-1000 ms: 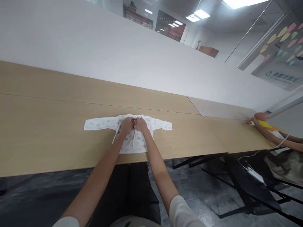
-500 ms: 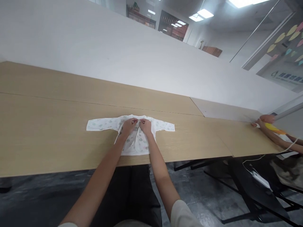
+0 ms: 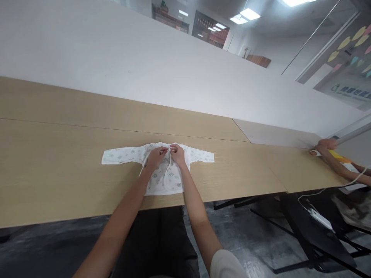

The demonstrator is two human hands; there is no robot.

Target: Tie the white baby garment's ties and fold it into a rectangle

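Observation:
A small white baby shirt [image 3: 174,179] with a scattered print lies on the table, its sleeves spread to both sides and its front edges overlapping down the middle. My left hand [image 3: 157,156] is closed, pinching the cloth just below the neckline. Close beside it, my right hand [image 3: 177,153] also pinches the shirt near the top of the front opening. The fingertips almost meet. Whatever small part of the fabric lies between them is too small to make out.
The long wooden table [image 3: 72,162] runs along a white wall [image 3: 130,65]. Far right, another person's arms [image 3: 333,162] rest at the table beside an orange and yellow thing. A black folding chair [image 3: 313,231] bears a white power strip [image 3: 321,220].
Both hands stay at the shirt's neckline, with the right fingers slightly shifted. The camera view has tilted a little. The shirt lies in nearly the same place.

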